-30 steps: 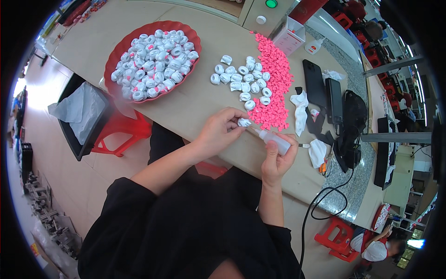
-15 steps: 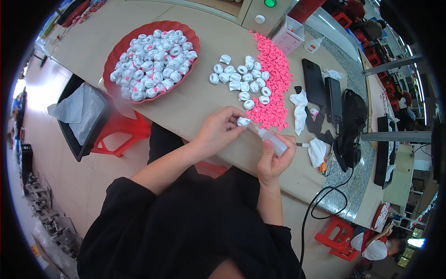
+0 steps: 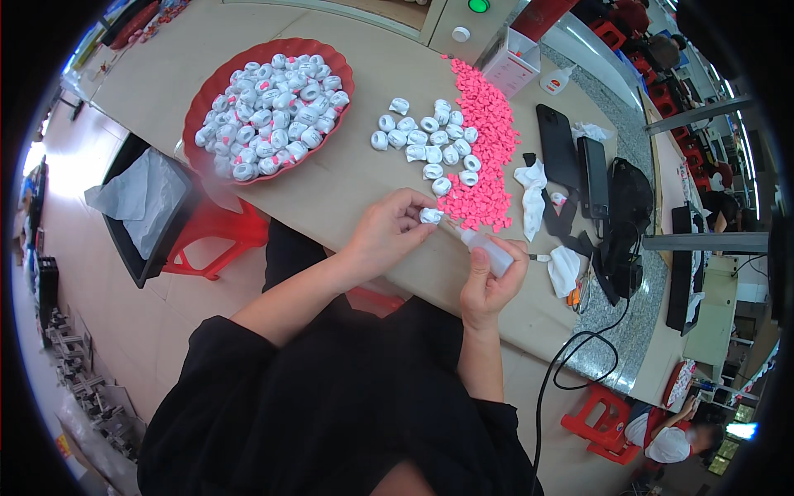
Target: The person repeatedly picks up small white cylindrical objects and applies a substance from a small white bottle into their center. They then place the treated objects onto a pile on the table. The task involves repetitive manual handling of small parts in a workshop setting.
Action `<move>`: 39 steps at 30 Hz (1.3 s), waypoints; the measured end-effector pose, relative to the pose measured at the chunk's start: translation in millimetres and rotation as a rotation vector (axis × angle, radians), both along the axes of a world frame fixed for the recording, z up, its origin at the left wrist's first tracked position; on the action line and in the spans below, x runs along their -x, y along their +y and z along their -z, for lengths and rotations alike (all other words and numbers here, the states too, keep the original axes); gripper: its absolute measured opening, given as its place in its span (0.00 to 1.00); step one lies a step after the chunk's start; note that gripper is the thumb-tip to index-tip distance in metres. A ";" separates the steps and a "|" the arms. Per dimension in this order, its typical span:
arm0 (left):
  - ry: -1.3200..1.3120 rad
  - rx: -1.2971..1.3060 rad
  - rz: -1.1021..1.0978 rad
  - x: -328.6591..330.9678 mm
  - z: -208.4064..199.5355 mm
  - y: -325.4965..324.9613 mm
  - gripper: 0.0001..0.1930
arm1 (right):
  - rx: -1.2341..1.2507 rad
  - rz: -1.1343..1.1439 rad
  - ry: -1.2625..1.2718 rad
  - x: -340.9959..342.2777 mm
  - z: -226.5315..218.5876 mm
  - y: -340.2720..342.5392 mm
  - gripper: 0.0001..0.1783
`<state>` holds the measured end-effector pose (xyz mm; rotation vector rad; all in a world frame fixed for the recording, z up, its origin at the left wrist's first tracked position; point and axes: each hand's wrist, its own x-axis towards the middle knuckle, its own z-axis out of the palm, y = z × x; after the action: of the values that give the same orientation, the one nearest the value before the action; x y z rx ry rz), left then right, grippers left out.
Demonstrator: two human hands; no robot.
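Observation:
Between the thumb and fingers of my left hand (image 3: 389, 227) is a small white rounded piece (image 3: 431, 216) with dark markings. My right hand (image 3: 493, 285) grips a translucent squeeze bottle (image 3: 490, 251), its thin nozzle pointing left toward that piece. Whether the tip touches it is too small to tell. Just beyond my hands lie several similar white pieces (image 3: 432, 154), many showing a dark hollow. Along their right side spreads a heap of small pink pieces (image 3: 486, 124). A red scalloped tray (image 3: 346, 68) at the left is piled with white pieces, some showing pink bits.
Right of the pink heap lie a black phone (image 3: 559, 145), a black power-bank-like block (image 3: 593, 178), crumpled white tissue (image 3: 532, 197) and a black bag (image 3: 626, 219). A white box (image 3: 511, 64) stands behind. Left, a black bin (image 3: 149, 217) sits on a red stool (image 3: 223, 236). A black cable (image 3: 571, 351) hangs at the table edge.
The bottle's nozzle has drawn very slightly away from the white piece, to the right. Both hands keep their holds, and the piles look the same.

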<state>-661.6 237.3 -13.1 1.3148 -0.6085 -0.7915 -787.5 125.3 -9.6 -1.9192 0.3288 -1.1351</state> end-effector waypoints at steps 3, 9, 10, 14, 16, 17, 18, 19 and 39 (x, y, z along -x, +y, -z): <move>-0.016 0.005 -0.006 0.2 0.4 -0.7 0.13 | -0.036 -0.008 0.012 0.8 -2.1 0.8 0.13; -0.020 -0.002 -0.018 0.7 -0.9 -0.2 0.13 | -0.061 -0.030 0.022 1.3 -4.1 1.8 0.13; -0.020 -0.001 -0.019 0.8 -0.4 -0.5 0.13 | -0.063 -0.032 0.017 1.4 -4.2 1.9 0.13; -0.039 0.010 -0.009 0.8 2.4 -1.5 0.13 | -0.075 -0.045 -0.003 0.8 -2.2 2.5 0.13; -0.076 0.008 -0.018 1.0 2.8 -2.1 0.13 | -0.077 -0.053 -0.012 0.3 -1.4 2.5 0.13; -0.095 0.008 -0.022 1.0 2.8 -2.3 0.13 | -0.074 -0.055 -0.016 -0.6 -1.3 2.2 0.13; -0.091 0.007 -0.021 0.9 2.7 -2.1 0.13 | -0.070 -0.056 -0.019 -1.0 -1.4 1.9 0.13; -0.086 0.007 -0.019 0.7 2.3 -1.6 0.13 | -0.078 -0.056 -0.014 -0.3 -1.3 1.8 0.13; 0.164 0.111 -0.008 -3.6 -0.5 1.1 0.13 | -0.911 -0.064 -0.260 11.3 -17.8 -23.5 0.17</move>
<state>-658.1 238.4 -12.6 1.1385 -0.5088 -0.8377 -798.7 101.8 8.2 -0.9677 0.5230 -0.9388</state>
